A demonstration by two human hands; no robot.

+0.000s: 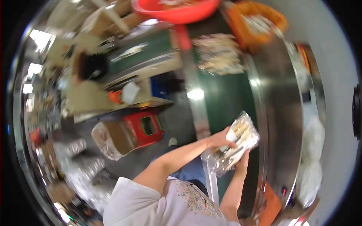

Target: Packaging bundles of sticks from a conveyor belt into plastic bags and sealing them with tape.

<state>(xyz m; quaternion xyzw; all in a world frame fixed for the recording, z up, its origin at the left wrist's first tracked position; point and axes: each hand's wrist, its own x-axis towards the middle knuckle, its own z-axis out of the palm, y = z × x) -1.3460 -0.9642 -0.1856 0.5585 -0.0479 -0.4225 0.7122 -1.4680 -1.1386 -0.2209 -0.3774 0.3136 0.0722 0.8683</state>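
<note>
Pale grey wall [335, 101] right; steel counter [281, 101] near it; grey floor [177, 126]; red stool [132, 122]; bright light patches [40, 38] far left.

You are in a packing workshop. Identify it by the green belt [222, 96] right of centre, which runs between metal rails [197, 96] and carries a pile of packs [220, 54] in its upper part. Note the second belt [156, 51] at upper left, the red tub [177, 16] at the top edge and the orange bin [235, 22] at upper right. Shiny plastic bags [88, 182] and brown cartons [60, 193] crowd the lower left.
</note>
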